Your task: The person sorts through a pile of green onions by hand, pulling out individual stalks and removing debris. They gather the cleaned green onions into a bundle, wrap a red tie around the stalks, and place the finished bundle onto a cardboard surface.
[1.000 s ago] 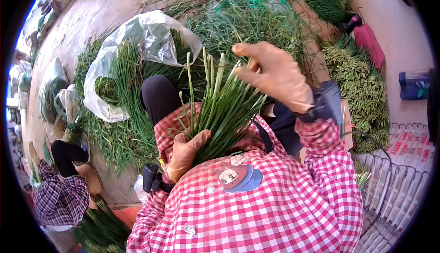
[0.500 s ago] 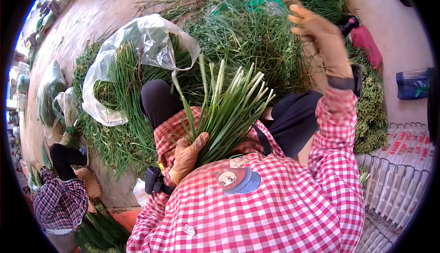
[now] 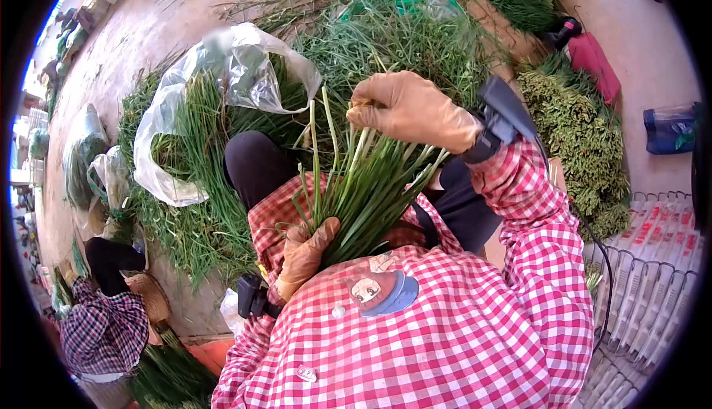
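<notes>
My left hand (image 3: 308, 253), in a tan glove, is closed round the lower leafy part of a bunch of chives (image 3: 371, 194) above my lap. The bunch fans upward and its white stem ends point away from me. At those ends is my right hand (image 3: 408, 109), also gloved, with thumb and fingers pinched on the tips of the white stems. Its fingers hide exactly how many stems they grip. Two longer pale stems stand apart on the left of the bunch.
Ahead lies a big heap of loose green leaves (image 3: 393, 45), with a clear plastic bag (image 3: 159, 123) on its left part. Stacked bundled chives (image 3: 578, 142) and white plastic crates (image 3: 638, 290) are on the right. Another person (image 3: 104, 327) sits at lower left.
My right hand has come down and left from the upper right to the white stem ends, its fingers now pinched. My left hand still holds the bunch in nearly the same place.
</notes>
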Motion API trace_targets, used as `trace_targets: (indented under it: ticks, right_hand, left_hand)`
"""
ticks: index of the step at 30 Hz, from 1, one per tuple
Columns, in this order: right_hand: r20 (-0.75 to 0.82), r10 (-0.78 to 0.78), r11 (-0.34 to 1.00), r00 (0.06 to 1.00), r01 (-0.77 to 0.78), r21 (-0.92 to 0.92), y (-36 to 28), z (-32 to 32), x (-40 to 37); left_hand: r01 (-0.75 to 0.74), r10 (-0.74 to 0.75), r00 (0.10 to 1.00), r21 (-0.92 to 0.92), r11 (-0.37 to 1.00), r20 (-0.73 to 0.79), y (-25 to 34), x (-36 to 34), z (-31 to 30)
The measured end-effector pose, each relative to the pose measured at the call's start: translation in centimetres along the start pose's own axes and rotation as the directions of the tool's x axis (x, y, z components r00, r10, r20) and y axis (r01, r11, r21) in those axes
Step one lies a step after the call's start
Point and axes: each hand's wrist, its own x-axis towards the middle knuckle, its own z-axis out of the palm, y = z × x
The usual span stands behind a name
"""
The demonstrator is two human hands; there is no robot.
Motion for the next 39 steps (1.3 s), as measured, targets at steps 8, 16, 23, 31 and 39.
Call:
trace_targets:
  ticks: [8,16,23,31,39]
  right_hand:
    - [-0.810,-0.199,0.710,0.552,-0.489,-0.507,3.0,-9.4,-3.7]
    - [0.278,0.460,0.846,0.843,-0.511,0.149,2.6,0.7,-3.4]
    - [-0.499,0.355,0.928,0.791,-0.360,0.090,10.0,2.4,-0.1]
    - [-0.497,0.624,0.778,0.603,-0.427,0.460,9.3,-3.7,-8.1]
    - [0.413,0.315,0.592,0.855,-0.517,0.618,3.8,7.0,-12.4]
  left_hand:
    - [0.038,-0.032,0.994,-0.062,0.997,0.103,-0.6,0.8,-2.1]
    - [0.093,-0.095,0.977,0.019,0.995,0.190,1.4,-0.2,1.1]
    - [0.075,-0.079,0.990,0.039,0.996,0.115,-1.9,0.9,-1.4]
    - [0.166,-0.151,0.985,-0.240,0.956,0.080,0.3,0.6,0.2]
    - [0.143,-0.155,0.987,-0.255,0.956,-0.028,1.3,0.5,1.3]
